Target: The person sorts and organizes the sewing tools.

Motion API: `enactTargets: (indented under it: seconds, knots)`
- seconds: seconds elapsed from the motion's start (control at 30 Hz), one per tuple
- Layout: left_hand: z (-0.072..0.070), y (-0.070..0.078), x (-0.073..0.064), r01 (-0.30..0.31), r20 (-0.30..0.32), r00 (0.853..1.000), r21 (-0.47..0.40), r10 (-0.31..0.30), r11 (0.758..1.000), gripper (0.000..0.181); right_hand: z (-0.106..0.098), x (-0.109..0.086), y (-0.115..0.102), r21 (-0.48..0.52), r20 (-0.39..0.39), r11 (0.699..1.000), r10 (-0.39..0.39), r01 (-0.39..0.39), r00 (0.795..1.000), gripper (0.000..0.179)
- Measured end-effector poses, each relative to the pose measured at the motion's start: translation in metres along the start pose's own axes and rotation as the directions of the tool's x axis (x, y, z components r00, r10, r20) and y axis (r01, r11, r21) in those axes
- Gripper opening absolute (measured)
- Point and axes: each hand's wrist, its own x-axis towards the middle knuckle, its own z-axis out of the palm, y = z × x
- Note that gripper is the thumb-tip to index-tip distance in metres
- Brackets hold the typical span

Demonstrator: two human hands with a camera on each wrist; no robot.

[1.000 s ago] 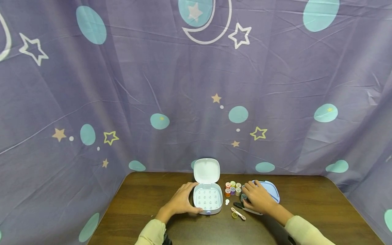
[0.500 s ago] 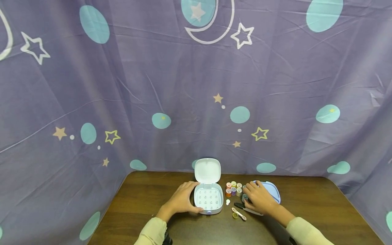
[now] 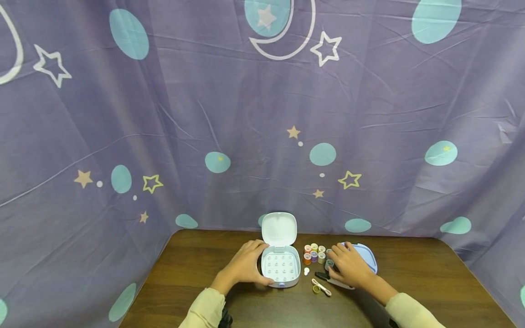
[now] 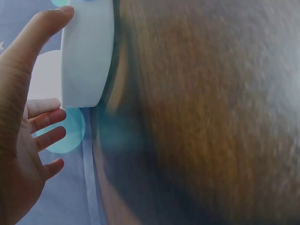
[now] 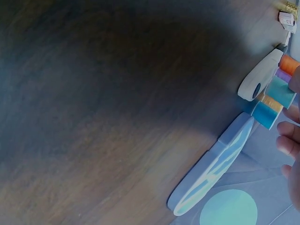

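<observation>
My left hand grips the left side of a pale blue-white sewing box, thumb at the front and fingers at the back corner. The box's lid stands raised, and rows of small pegs show inside. My right hand reaches over the thread spools and pinches a teal spool of thread; the hand partly hides the grip. Beside it a blue spool touches the teal one. To the left stand several more spools, among them an orange one and a purple one.
A blue tray-like piece lies behind my right hand. Below that hand is a black-and-white handled tool. Nearer lie a folded white measuring tape, a gold ring-shaped item and small white discs. A patterned curtain closes the back.
The view shifts very slightly. Both hands stay almost in place, the left at the sewing box and the right at the teal spool.
</observation>
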Motion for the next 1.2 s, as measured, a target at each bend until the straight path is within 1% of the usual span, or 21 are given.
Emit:
enactTargets:
  seconds: [0.13,0.23,0.33,0.47,0.73,0.87,1.03,1.2]
  knots:
    - [-0.003,0.000,0.001,-0.007,0.005,1.000,0.096,0.006,0.995,0.104,-0.001,0.001,-0.002,0.013,-0.006,1.000,0.008,-0.008,1.000,0.026]
    - [-0.005,0.001,0.002,-0.009,0.018,1.000,0.133,0.006,0.991,0.105,-0.003,0.004,-0.003,0.017,-0.022,1.000,0.006,-0.006,1.000,0.026]
    - [-0.006,0.003,0.004,-0.020,0.038,0.999,0.132,0.015,0.991,0.104,-0.004,0.007,-0.005,0.019,-0.045,1.000,-0.003,0.004,0.999,0.026]
    - [-0.008,0.005,0.006,-0.036,0.056,0.998,0.110,0.030,0.993,0.102,-0.006,0.012,-0.007,0.024,-0.058,1.000,-0.005,0.007,0.998,0.025]
    - [-0.006,0.006,0.007,-0.064,0.052,0.997,0.113,0.058,0.992,0.100,-0.005,0.026,-0.014,0.038,-0.053,0.999,-0.011,0.013,0.999,0.025]
    - [-0.005,0.005,0.007,-0.060,0.051,0.997,0.110,0.055,0.992,0.100,-0.005,0.036,-0.017,0.052,-0.064,0.999,-0.010,0.013,0.998,0.024]
    - [-0.006,0.007,0.007,-0.043,0.071,0.997,0.107,0.035,0.993,0.102,-0.005,0.053,-0.025,0.096,-0.098,0.995,-0.015,0.024,0.995,0.023]
    - [-0.006,0.007,0.009,-0.036,0.089,0.996,0.094,0.028,0.995,0.103,-0.006,0.069,-0.034,0.124,-0.095,0.992,-0.021,0.033,0.995,0.021]
